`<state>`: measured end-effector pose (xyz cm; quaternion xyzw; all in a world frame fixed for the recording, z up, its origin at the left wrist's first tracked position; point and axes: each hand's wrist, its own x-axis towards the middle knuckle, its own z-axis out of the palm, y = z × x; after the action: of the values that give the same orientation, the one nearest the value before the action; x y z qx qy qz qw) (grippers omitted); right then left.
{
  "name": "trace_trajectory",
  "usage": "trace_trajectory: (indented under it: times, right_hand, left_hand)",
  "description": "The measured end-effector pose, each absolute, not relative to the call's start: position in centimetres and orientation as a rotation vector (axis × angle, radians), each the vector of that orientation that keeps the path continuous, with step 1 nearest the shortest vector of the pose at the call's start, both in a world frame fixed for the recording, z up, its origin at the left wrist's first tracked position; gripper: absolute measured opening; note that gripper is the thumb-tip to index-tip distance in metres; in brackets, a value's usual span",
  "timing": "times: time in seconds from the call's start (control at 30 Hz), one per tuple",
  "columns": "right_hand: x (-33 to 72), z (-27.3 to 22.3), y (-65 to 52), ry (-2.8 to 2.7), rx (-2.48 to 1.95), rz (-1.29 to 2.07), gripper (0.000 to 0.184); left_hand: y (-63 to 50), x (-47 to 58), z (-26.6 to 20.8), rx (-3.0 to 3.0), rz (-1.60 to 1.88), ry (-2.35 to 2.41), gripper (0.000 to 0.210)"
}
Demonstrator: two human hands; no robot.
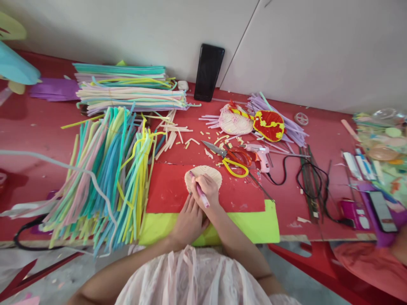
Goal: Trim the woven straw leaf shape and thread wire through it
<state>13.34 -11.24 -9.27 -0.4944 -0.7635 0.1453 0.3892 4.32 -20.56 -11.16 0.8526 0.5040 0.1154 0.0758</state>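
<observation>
My right hand point(209, 189) is closed around a pink-purple pen point(202, 195), its tip slanting toward the upper left over a cream, ribbed leaf-shaped piece point(208, 171). That piece looks made of pipe cleaners laid side by side. My left hand point(190, 218) lies flat with fingers stretched out, its fingertips at the lower edge of the piece and partly under my right hand. Beneath both is a red sheet point(168, 186) on top of a yellow-green sheet point(254, 226). Orange-and-yellow-handled scissors point(235, 167) rest just beyond, to the right.
Bundled pipe cleaners point(130, 95) and a loose heap point(104, 169) fill the left. A phone point(209, 72) leans on the wall. Two finished-looking fans, one pink point(235, 122), one red point(270, 127), lie behind a pink glue gun point(261, 156) with a black cord. Someone's sleeve point(369, 262) shows at right.
</observation>
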Motion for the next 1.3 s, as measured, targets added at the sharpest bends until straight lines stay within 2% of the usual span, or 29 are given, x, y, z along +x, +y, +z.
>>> trace_trajectory:
  times: [0.2,0.63,0.8,0.97,1.17,1.3]
  right_hand:
    - [13.35,-9.30,-11.32,-1.867,-1.266,0.379,0.018]
    - [13.40,-9.39,-11.39,-1.934,-1.173,0.483,0.027]
    - [13.41,-9.21,-11.27,-1.869,-1.231,0.430,0.021]
    - [13.42,-9.21,-11.19,-1.932,-1.176,0.476,0.026]
    - [13.42,-9.34,-11.10,-1.812,-1.294,0.434,0.019]
    - [13.40,-9.28,-11.07,-1.882,-1.255,0.463,0.021]
  left_hand:
    - [-20.48,4.48,-10.93,2.571,0.354,1.524,0.056]
    - [-20.59,4.46,-11.28,2.539,0.358,1.517,0.055]
    - [-20.57,4.46,-11.33,2.555,0.345,1.529,0.055]
    - [-20.57,4.45,-11.27,2.569,0.377,1.535,0.054]
    - [-20.48,4.50,-11.02,2.534,0.389,1.549,0.055]
    - [-20.46,4.47,-10.90,2.548,0.377,1.542,0.055]
